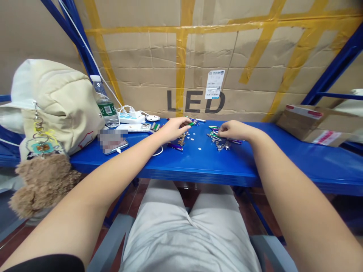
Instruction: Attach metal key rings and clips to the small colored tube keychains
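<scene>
My left hand (176, 129) is over the middle of the blue table, its fingers closed on a small green tube-shaped piece (191, 124). Beneath and beside it lie gold-coloured metal bits (182, 139) and a purple tube-shaped piece (175, 147). Farther right, my right hand (231, 130) reaches down into a small pile of silver metal clasps (222, 145) mixed with green and purple pieces. Its fingertips are pinched together at the pile's edge; what they hold is too small to make out. Several small white discs (199, 149) lie between the two hands.
A cream bag (56, 102) with a plush charm stands at the left, beside a water bottle (107, 104). Phones (133, 127) and a white power strip (132, 118) with cables lie near them. A small carton (317, 126) sits right; a large taped carton (159, 68) stands behind.
</scene>
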`<act>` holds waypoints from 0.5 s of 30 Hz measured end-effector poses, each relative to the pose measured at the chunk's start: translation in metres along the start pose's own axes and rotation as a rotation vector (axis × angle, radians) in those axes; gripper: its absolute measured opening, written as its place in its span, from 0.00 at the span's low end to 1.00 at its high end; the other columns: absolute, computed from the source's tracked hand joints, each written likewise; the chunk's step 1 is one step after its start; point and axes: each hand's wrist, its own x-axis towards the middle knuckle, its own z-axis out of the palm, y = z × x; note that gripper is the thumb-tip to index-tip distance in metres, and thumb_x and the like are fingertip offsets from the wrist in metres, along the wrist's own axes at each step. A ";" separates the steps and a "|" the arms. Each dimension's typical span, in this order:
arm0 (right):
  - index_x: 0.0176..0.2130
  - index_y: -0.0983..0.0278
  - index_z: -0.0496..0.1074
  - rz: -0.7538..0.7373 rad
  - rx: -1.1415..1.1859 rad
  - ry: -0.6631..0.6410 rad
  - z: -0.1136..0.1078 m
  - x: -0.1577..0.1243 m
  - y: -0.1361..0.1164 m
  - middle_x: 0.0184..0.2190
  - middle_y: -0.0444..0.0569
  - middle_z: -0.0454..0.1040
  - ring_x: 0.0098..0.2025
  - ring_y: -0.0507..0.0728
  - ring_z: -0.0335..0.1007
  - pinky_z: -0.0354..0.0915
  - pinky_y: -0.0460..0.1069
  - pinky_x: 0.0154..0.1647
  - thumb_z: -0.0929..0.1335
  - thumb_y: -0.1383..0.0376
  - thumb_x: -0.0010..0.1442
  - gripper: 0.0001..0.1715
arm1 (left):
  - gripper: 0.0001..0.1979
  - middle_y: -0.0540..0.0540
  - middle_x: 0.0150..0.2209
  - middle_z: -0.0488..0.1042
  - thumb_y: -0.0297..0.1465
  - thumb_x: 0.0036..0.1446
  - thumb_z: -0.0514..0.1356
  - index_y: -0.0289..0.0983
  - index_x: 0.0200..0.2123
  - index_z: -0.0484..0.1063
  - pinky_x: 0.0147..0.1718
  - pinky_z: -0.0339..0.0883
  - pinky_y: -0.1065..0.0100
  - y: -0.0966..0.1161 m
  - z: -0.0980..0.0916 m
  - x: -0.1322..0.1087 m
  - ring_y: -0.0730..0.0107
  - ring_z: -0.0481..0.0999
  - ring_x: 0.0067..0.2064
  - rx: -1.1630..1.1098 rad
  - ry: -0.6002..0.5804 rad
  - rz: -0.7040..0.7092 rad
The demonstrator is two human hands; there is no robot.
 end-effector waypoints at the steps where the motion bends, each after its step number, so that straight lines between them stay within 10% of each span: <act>1: 0.28 0.63 0.72 -0.042 0.082 0.027 -0.001 -0.002 -0.002 0.26 0.46 0.74 0.29 0.54 0.66 0.60 0.48 0.30 0.67 0.55 0.53 0.13 | 0.14 0.42 0.50 0.75 0.30 0.61 0.54 0.36 0.50 0.70 0.51 0.67 0.62 0.003 0.000 0.000 0.65 0.74 0.50 -0.011 -0.004 0.001; 15: 0.25 0.62 0.62 -0.244 0.913 -0.315 0.015 -0.013 -0.041 0.21 0.41 0.60 0.24 0.50 0.57 0.59 0.47 0.27 0.69 0.61 0.52 0.13 | 0.11 0.47 0.38 0.76 0.37 0.59 0.58 0.37 0.38 0.74 0.43 0.64 0.67 0.018 0.010 -0.003 0.69 0.73 0.40 -0.182 0.023 0.203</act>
